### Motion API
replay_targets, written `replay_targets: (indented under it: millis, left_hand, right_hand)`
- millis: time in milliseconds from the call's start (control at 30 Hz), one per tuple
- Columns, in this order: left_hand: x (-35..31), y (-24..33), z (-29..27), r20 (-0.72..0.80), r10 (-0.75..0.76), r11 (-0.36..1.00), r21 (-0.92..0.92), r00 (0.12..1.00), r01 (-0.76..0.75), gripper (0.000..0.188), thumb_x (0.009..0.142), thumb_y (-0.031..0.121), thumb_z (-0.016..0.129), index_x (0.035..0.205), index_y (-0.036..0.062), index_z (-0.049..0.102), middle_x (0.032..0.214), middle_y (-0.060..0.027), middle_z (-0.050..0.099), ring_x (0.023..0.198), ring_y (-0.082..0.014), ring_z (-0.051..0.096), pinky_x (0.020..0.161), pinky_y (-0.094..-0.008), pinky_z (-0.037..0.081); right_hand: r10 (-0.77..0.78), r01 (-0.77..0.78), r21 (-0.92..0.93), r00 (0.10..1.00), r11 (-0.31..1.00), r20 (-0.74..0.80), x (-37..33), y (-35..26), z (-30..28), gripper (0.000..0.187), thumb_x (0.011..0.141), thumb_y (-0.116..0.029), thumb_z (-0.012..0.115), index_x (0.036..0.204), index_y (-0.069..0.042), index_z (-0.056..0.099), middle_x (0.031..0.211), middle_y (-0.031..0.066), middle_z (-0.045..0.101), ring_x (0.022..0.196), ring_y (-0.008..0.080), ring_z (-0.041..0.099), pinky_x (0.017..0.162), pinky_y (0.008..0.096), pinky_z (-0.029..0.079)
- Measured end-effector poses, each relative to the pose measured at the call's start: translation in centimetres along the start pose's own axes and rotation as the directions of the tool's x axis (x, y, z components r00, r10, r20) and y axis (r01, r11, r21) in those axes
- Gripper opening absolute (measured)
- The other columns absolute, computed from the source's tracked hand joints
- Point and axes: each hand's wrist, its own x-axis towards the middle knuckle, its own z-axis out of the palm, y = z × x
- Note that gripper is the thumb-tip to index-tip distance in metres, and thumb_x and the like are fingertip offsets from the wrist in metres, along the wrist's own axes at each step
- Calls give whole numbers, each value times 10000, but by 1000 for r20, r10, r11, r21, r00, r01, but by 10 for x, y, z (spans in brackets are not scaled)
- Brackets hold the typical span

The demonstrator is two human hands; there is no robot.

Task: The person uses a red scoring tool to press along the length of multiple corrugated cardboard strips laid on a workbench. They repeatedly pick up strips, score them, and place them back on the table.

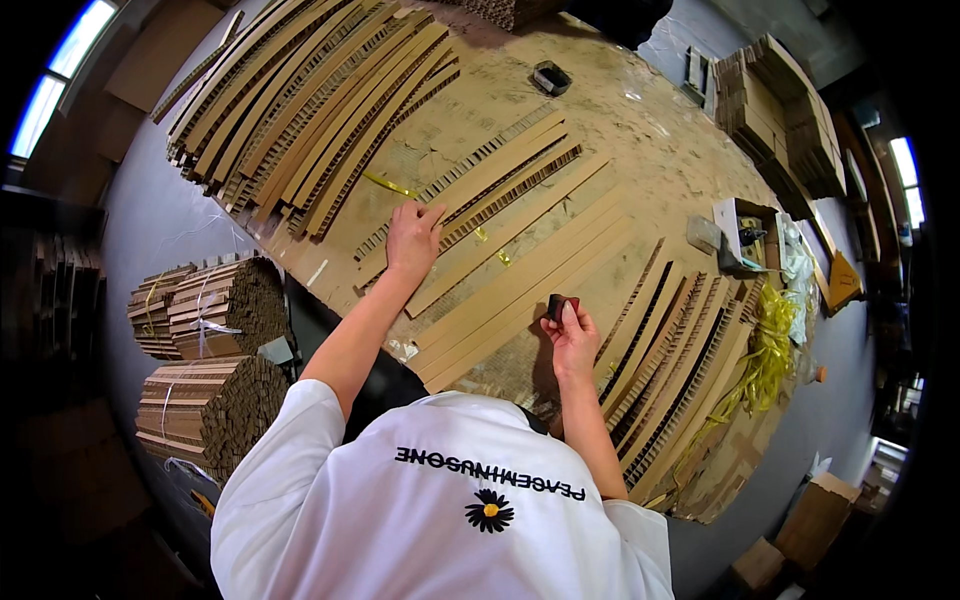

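Observation:
My left hand (413, 240) is on the left part of a spread row of long honeycomb cardboard strips (505, 180), its fingers curled onto one strip near its lower end. Some strips stand on edge and show dark open cells, while others show smooth brown faces. In my right hand (573, 345) is a small black-and-red block (562, 307), pinched between thumb and fingers above the tabletop. Smooth strips (520, 285) lie side by side between my hands. To the right of my right hand lies another group of strips (680, 365).
A large bank of strips (310, 110) covers the table's far left. A small dark container (551, 78) sits at the back. At right are a white box (745, 235) and yellow straps (770, 345). Tied bundles (205, 405) stand left, and stacked cardboard (780, 115) stands far right.

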Motion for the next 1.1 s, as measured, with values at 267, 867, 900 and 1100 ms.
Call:
replay_targets:
  millis: [267,867,900,1100]
  left_hand:
    - [-13,-6,8,-7,178,978,-107,984,-178,267,862,144,785,1126,119,756,1048,-139,640,999,-354,606,882,-473,509]
    - [37,-68,-4,203,-122,982,-114,972,147,222,839,52,739,1023,35,616,1104,-173,635,1068,-393,601,915,-460,507]
    - [36,-73,-6,210,-87,987,-114,974,113,228,831,41,733,1028,38,618,1113,-166,632,1073,-390,598,917,-459,506]
    - [21,-76,-14,286,-33,984,-159,958,82,336,864,93,710,1183,43,616,1187,-167,628,1190,-390,566,1023,-446,478]
  right_hand:
    - [10,-10,-1,1000,1000,27,2,2,5,148,1016,-162,717,1079,-30,691,971,69,734,772,160,694,784,355,626]
    - [-27,28,-57,1000,998,6,3,8,13,186,996,-170,747,1095,-20,702,998,59,729,845,151,674,798,300,560]
    - [-28,28,-70,1000,997,-2,3,8,12,185,994,-169,748,1095,-21,702,998,59,729,854,151,673,803,299,556]
    - [-47,46,-23,998,999,-36,8,9,26,188,971,-143,774,1095,-18,706,1005,48,727,885,134,667,811,288,540]
